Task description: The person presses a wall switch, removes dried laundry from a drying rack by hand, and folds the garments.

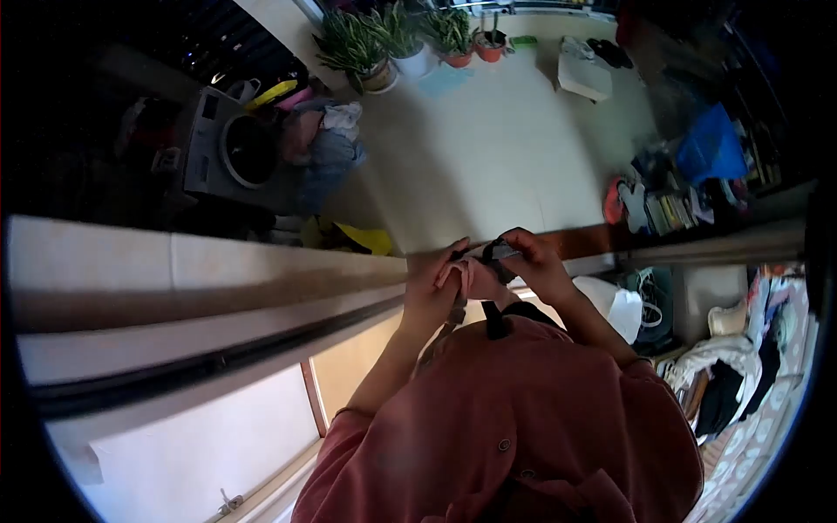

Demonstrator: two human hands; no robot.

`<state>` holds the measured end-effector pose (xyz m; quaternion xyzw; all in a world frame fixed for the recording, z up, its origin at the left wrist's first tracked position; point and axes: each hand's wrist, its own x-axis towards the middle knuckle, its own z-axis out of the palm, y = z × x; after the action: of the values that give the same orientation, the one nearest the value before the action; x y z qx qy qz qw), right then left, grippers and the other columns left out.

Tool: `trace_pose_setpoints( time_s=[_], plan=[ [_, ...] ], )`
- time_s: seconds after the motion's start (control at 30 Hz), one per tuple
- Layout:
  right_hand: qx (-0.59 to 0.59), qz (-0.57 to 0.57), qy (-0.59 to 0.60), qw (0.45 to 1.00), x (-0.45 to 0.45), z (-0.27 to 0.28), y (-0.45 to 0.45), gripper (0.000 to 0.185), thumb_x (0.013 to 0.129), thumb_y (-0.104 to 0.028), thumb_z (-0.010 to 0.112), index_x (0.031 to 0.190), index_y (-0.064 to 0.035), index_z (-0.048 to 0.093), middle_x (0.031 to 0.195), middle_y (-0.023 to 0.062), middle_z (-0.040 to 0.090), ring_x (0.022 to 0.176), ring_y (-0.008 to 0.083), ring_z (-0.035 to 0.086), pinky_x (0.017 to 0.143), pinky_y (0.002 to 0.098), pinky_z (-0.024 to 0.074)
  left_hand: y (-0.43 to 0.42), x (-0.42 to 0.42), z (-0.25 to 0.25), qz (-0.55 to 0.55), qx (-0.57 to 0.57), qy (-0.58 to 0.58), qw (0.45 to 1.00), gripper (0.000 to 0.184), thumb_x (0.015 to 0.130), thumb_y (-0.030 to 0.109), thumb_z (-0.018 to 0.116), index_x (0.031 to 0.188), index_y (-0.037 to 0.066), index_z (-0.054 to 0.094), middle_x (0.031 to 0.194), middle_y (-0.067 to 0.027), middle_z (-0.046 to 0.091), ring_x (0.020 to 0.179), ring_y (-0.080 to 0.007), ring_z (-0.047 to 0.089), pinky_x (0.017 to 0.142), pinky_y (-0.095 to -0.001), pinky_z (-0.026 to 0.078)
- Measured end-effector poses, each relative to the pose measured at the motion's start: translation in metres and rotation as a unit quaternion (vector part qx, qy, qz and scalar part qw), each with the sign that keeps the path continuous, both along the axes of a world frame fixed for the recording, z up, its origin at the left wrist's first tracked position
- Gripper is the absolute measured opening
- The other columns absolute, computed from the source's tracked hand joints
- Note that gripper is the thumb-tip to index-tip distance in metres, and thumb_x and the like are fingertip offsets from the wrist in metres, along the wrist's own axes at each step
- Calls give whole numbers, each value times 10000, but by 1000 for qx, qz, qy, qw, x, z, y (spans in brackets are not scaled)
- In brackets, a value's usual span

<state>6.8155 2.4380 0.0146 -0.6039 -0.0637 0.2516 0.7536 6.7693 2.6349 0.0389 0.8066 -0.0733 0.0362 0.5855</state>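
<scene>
My left hand (432, 288) is closed around a pink cloth (458, 275) in front of my chest. A small dark piece shows at its fingertips; I cannot make out what it is. Just to the right, my right hand (539, 263) pinches a small dark-and-grey thing (500, 250), too small and dim to name. The two hands are close together, apart by a short gap. Below them is my reddish shirt (523, 392).
A front-loading washing machine (228, 148) stands at left beside heaped clothes (327, 144). Potted plants (392, 44) line the back. A low white stool (584, 74), a blue bag (713, 144) and books (671, 212) are at right. A wall ledge (200, 270) runs along my left.
</scene>
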Motion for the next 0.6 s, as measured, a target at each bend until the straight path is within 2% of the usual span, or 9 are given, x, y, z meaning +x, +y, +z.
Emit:
trace_pose_setpoints(
  time_s=[0.07,0.13,0.23,0.33,0.4,0.47,0.5,0.53,0.6],
  plan=[
    [-77,42,-73,993,53,10,6,178,873,-35,533,1047,0,542,912,5,569,860,75,513,769,226,436,8,38,6,65,15,36,997,463,789,-77,471,1229,50,536,742,-62,585,692,-103,549,688,-214,446],
    [-91,90,-103,986,99,-7,13,160,882,-34,524,1034,9,549,934,11,564,879,67,504,784,221,428,19,71,2,47,-145,75,985,469,783,-74,483,1228,64,540,767,-71,606,706,-115,561,695,-228,456],
    [-74,126,-140,979,158,7,35,183,858,-9,536,1035,16,571,975,46,564,901,106,535,811,241,432,40,111,-6,132,-74,107,983,462,803,-66,478,1238,78,537,817,-77,638,745,-125,584,716,-237,463],
    [-78,112,-353,925,213,9,56,231,822,15,563,1050,5,601,1006,85,559,912,171,566,822,268,443,56,154,8,155,-55,146,975,441,835,-52,472,1251,85,529,890,-86,658,800,-127,600,745,-235,463],
    [-70,126,-327,934,247,11,66,289,785,14,608,1070,-30,628,995,98,569,901,221,574,774,306,472,72,187,22,138,1,146,980,393,875,-39,469,1250,61,523,964,-72,659,826,-107,592,768,-230,469],
    [-81,143,-369,915,284,19,75,290,784,5,609,1070,-36,631,937,102,590,860,221,575,736,311,477,87,217,18,99,-100,66,988,366,888,-40,453,1237,39,528,1012,-70,646,845,-109,590,779,-224,468],
    [-125,154,-409,891,302,23,78,299,786,1,607,1080,-46,631,869,97,606,819,216,579,715,306,477,99,234,20,109,-116,142,977,332,894,-11,467,1214,32,544,1062,-76,628,878,-119,584,802,-233,461],
    [-168,174,-388,890,319,35,85,272,808,-25,600,1077,-42,627,832,90,613,765,195,584,681,305,475,122,249,-20,72,-102,30,992,305,889,33,499,1187,37,564,1058,-80,622,900,-131,580,812,-254,464],
    [-145,175,-304,925,352,34,96,238,840,-68,594,1074,-35,619,813,78,621,700,161,573,632,309,466,132,291,12,99,-108,87,985,304,879,91,538,1167,-2,561,1049,-100,617,911,-149,580,819,-264,462]
  ],
)
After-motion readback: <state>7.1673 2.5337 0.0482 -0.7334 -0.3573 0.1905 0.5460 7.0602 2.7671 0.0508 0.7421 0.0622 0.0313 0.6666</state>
